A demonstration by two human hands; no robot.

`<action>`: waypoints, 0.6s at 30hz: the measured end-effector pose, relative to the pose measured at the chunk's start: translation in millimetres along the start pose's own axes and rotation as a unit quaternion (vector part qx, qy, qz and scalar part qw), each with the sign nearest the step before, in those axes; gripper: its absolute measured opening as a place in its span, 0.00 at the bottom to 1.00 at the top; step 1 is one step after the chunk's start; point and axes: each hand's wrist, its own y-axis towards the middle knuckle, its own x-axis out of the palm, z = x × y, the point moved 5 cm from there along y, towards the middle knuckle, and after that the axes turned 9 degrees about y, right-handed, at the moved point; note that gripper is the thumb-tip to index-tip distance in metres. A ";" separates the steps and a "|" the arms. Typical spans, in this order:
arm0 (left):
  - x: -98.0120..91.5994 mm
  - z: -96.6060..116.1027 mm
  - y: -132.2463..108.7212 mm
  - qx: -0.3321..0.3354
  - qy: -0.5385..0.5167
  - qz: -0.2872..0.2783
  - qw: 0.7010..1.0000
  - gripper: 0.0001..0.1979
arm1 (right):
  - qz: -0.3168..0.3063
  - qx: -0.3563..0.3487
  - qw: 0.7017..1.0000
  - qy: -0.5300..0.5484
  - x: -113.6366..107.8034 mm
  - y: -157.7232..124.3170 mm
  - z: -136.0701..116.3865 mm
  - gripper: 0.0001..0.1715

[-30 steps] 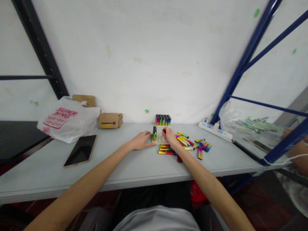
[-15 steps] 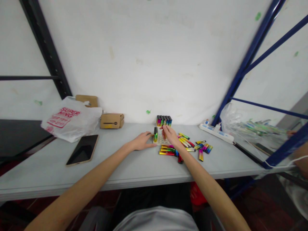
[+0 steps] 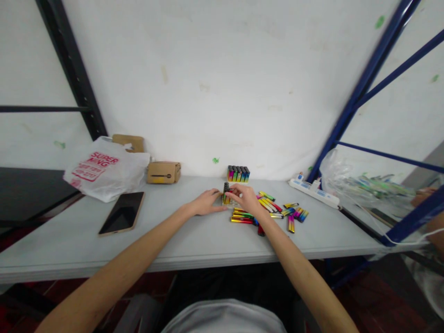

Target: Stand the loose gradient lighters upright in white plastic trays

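Observation:
A pale tray [image 3: 238, 206] with round holes lies on the table in front of me, with a row of upright lighters [image 3: 226, 187] at its left side. My left hand [image 3: 207, 202] rests at the tray's left edge, thumb and fingers spread apart around that corner. Over the tray, my right hand [image 3: 245, 196] pinches a lighter [image 3: 229, 192] beside the row; fingers partly hide it. Loose metallic-coloured lighters [image 3: 269, 204] lie in a heap to the right and in front of the tray. Behind it stands a block of upright lighters [image 3: 238, 174].
On the left are a phone [image 3: 122, 213], a white plastic bag [image 3: 107, 169] and a small cardboard box [image 3: 163, 172]. A power strip [image 3: 314, 192] lies at the right, near a blue rack post [image 3: 360, 92]. Another person's hand [image 3: 423, 196] shows beyond it.
My right hand has moved slightly left and down, bringing a lighter next to the row in the tray. My left hand stays at the tray's edge. The view has shifted slightly.

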 end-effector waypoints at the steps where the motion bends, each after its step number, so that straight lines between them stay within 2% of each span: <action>1: 0.7 -0.4 0.0 -0.004 0.005 -0.005 1.000 0.39 | -0.015 0.003 1.000 0.000 1.8 0.1 2.2 0.19; 4: 1.7 -0.8 -0.1 -0.010 0.020 -0.016 1.000 0.39 | -0.046 0.020 0.999 -0.002 5.2 0.0 9.2 0.19; 11: 2.2 -2.0 0.2 -0.010 0.008 -0.009 1.000 0.38 | -0.049 0.048 0.998 0.014 5.2 -1.4 10.4 0.20; 18: 0.6 -1.0 0.1 -0.008 -0.005 -0.004 1.000 0.36 | -0.089 -0.002 0.995 -0.040 4.4 0.1 7.7 0.18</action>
